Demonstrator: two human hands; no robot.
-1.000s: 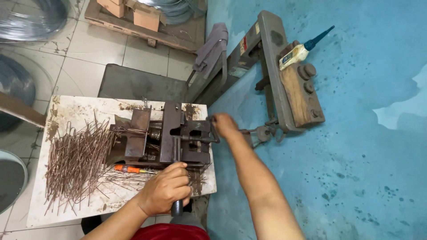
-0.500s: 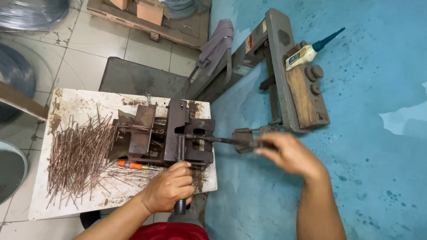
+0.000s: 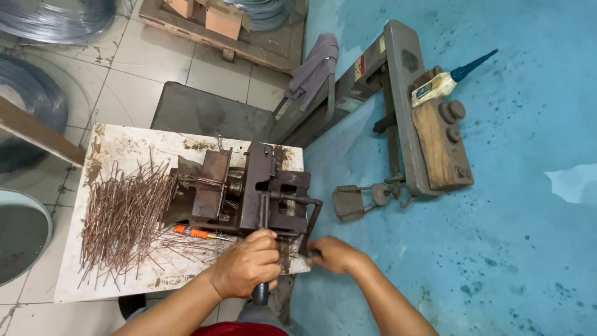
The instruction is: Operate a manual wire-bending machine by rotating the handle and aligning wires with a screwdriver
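Observation:
A rusty brown metal bending machine [image 3: 249,190] sits on a stained white table [image 3: 124,149]. My left hand [image 3: 249,264] grips the machine's dark upright lever handle [image 3: 261,292] at the table's front edge. My right hand [image 3: 333,254] holds the end of the crank handle [image 3: 310,224] at the machine's right side, low and near me. A heap of thin bent brown wire pieces [image 3: 124,214] lies left of the machine. An orange-handled screwdriver [image 3: 196,233] rests just in front of the machine.
A long metal frame with a wooden block [image 3: 435,143] and a blue-tipped bottle [image 3: 448,81] stands on the blue floor at right. A grey cloth [image 3: 314,62] hangs on a bar. Wire coils [image 3: 37,93] and a wooden pallet [image 3: 211,37] lie on the tiles behind.
My right hand has swung the crank round from the far side out to the right and down toward me. My left hand has stayed on the lever handle.

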